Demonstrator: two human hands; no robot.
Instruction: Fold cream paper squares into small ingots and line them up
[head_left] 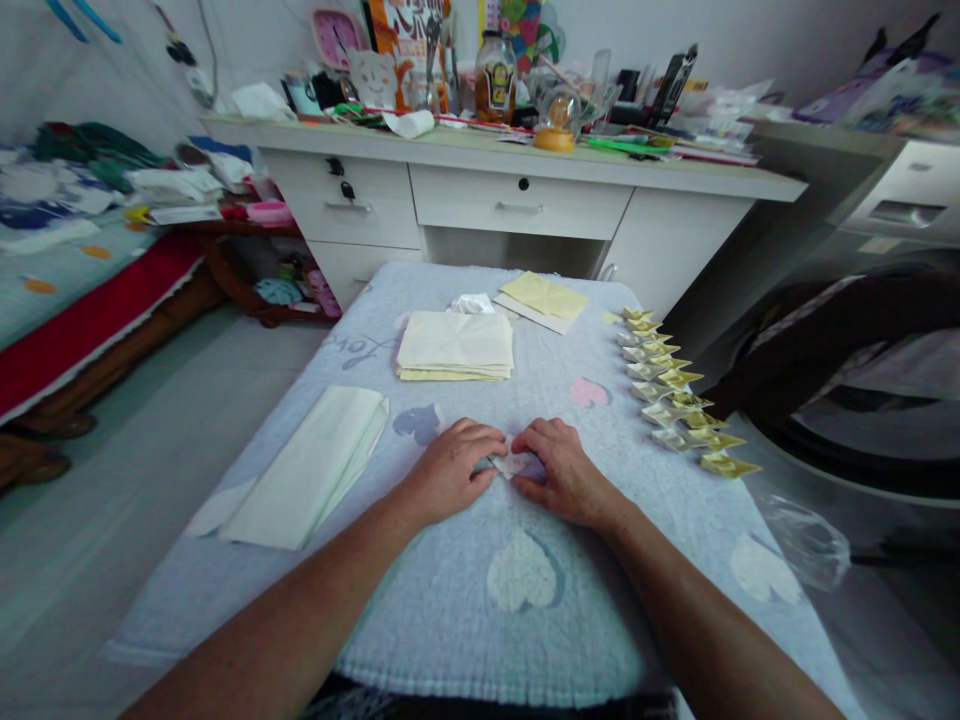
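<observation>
Between my two hands is a small folded piece of pale paper (508, 463), resting on or just above the cloth. My left hand (459, 468) pinches its left end, and my right hand (561, 470) pinches the right end. Fingers cover much of the paper, so its full shape is hidden. Beyond my hands lies a stack of cream paper sheets (456, 342). To the left is a folded pile of whitish paper (311, 465). Folded paper boats (664, 385), yellow and white, stand in rows along the right side.
A heart-patterned cloth (525, 640) covers the table. At its far end are yellow sheets (544, 295) and a crumpled white paper (471, 303). A cluttered white desk (525, 205) stands behind, a bed (82, 280) on the left, a washing machine (885, 330) on the right.
</observation>
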